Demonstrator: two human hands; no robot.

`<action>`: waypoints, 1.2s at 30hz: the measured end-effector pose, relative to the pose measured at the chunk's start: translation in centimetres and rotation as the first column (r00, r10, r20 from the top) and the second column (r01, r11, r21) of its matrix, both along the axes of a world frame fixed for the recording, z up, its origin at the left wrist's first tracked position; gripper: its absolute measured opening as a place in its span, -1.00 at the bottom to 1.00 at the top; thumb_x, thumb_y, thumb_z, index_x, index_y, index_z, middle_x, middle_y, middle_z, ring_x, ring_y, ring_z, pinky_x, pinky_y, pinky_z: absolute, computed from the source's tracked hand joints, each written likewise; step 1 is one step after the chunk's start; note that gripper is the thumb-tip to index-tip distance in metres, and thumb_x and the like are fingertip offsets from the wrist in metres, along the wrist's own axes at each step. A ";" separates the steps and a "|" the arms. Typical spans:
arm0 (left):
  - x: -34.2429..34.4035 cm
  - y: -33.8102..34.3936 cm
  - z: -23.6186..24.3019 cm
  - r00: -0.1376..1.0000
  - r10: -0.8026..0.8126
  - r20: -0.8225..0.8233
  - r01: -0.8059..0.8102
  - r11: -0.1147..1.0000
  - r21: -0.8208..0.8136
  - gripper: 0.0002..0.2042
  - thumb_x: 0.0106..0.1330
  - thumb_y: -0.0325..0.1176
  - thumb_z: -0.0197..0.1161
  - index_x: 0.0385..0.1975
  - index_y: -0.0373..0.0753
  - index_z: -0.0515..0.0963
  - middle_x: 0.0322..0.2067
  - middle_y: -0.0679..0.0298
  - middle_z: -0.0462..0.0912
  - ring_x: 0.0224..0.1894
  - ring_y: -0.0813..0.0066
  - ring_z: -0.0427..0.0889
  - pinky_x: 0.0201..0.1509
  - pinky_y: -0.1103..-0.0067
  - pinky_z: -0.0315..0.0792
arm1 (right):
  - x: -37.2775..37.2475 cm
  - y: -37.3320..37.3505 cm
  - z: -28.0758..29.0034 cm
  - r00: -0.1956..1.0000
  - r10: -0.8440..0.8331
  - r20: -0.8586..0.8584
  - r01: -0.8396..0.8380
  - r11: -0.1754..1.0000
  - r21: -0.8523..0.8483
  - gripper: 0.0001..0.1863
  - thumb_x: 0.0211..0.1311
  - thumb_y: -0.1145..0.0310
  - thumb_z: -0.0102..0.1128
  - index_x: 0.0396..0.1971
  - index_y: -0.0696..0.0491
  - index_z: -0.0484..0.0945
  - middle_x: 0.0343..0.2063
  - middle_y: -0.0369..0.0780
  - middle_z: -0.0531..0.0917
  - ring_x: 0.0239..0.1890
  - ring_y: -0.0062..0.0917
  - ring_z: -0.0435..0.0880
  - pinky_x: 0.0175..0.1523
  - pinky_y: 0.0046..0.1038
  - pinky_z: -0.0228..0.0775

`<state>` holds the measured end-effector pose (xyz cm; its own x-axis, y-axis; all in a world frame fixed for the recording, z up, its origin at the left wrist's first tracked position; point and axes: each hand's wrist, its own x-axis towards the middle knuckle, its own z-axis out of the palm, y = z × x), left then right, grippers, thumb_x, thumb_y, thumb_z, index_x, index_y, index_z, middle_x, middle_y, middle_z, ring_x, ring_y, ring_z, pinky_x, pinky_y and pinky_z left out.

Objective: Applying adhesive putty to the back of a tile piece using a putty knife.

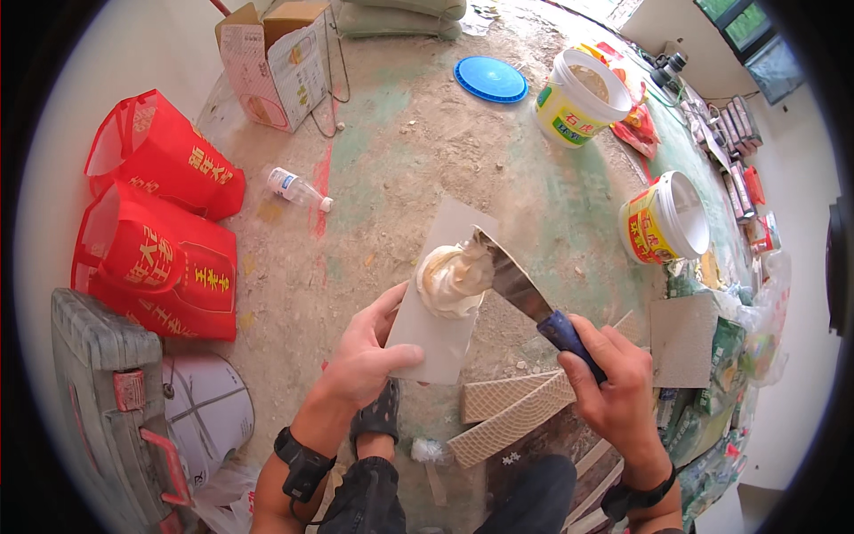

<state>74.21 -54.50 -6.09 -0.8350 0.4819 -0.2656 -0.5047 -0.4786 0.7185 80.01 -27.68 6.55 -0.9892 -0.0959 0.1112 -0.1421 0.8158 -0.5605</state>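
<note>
My left hand (378, 343) grips the lower left edge of a pale rectangular board (436, 343), thumb on top and the other fingers underneath. A thick cream-coloured mound of paste (455, 278) sits on the middle of that board. From the right, my right hand (609, 374) is wrapped round the dark blue handle of a putty knife (519, 285). The knife's wide metal blade has paste smeared on it, and its tip touches the upper right side of the mound.
Two buckets (640, 222) (569, 120) and a blue lid (491, 79) stand beyond on the dusty floor. Red bags (178, 258), a plastic bottle (300, 189), a cardboard box (276, 71) and a grey tool case (102, 383) are at left. Tile strips (511, 414) lie by my feet.
</note>
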 end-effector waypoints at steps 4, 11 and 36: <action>0.0 0.3 0.8 0.999 -0.019 -0.035 0.016 0.997 -0.079 -0.17 0.02 -0.56 0.27 0.41 -0.48 0.15 0.18 0.13 0.51 0.15 0.41 0.57 0.29 0.50 0.40 | 0.3 0.1 1.6 0.991 0.086 0.101 -0.105 0.976 0.191 -0.57 0.15 0.44 0.39 0.06 0.12 0.59 -0.53 -0.11 0.53 -0.55 -0.20 0.57 -0.46 -0.26 0.38; -0.4 0.6 1.7 0.996 -0.074 -0.043 0.069 0.992 -0.101 -0.22 0.03 -0.58 0.22 0.39 -0.48 0.21 0.14 0.15 0.55 0.13 0.45 0.57 0.25 0.51 0.42 | -1.3 -0.1 1.1 0.993 0.114 0.028 -0.118 0.965 0.235 -0.57 0.15 0.45 0.38 0.07 0.08 0.59 -0.53 -0.13 0.53 -0.58 -0.22 0.55 -0.49 -0.27 0.36; 0.0 0.3 1.0 0.998 -0.064 -0.008 0.060 0.971 -0.232 -0.34 0.05 -0.61 0.24 0.27 -0.52 0.34 0.07 0.15 0.59 0.08 0.47 0.58 0.24 0.52 0.42 | -0.8 1.0 -1.7 0.998 0.022 0.063 -0.028 0.995 0.092 -0.62 0.18 0.45 0.36 0.03 0.14 0.61 -0.53 -0.07 0.56 -0.54 -0.14 0.57 -0.43 -0.25 0.37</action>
<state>74.16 -54.19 -5.11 -0.8101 0.4600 -0.3635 -0.5165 -0.2666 0.8137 79.26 -26.66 4.81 -0.9910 -0.1280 0.0399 -0.1310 0.8613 -0.4908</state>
